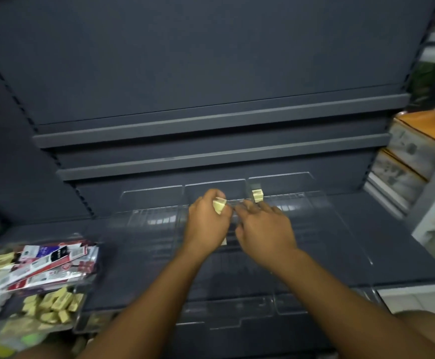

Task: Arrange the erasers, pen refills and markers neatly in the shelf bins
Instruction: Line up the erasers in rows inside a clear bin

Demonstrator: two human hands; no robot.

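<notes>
We see left hand [208, 221] mid-frame, fingers curled round pale eraser [219, 205]. Right hand [265, 226] just beside, fingers stretched, holding nothing, over clear bins [314, 203]. Second eraser [257, 195] stands upright just above.

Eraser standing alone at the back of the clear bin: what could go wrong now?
1. The right hand reaches out very close to the lone eraser, so a small bump might knock it over.
2. The left hand pinches the held eraser near its fingertips. It could slip and land crooked in the clear bin.
3. The bin's walls are see-through and hard to spot, so an eraser may end up in the wrong section.
</notes>
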